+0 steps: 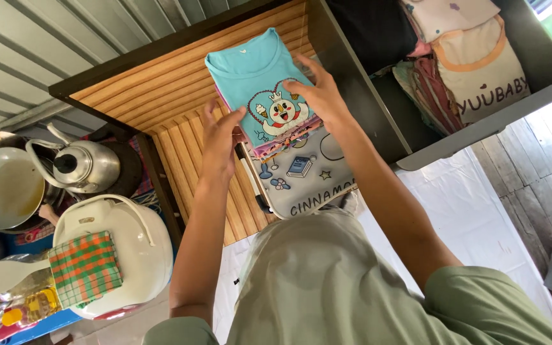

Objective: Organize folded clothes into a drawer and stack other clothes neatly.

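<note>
both hands, left hand and right hand, clamp opposite sides of a folded turquoise shirt atop the stacked clothes in a wooden shelf compartment.

The folded shirt at upper centre of the frame is turquoise, printed with a white cartoon figure inside a dark heart outline. Under it a grey cloth carries small blue and white pictures and dark lettering. The cupboard compartment behind shows honey-brown wooden slats in a dark brown frame. At upper right, a cream garment has orange trim. At lower left, a checked cloth in green, orange and red lies on a white rice cooker. The kettle at left is silver with a black knob. The person's sleeve is sage green
</note>
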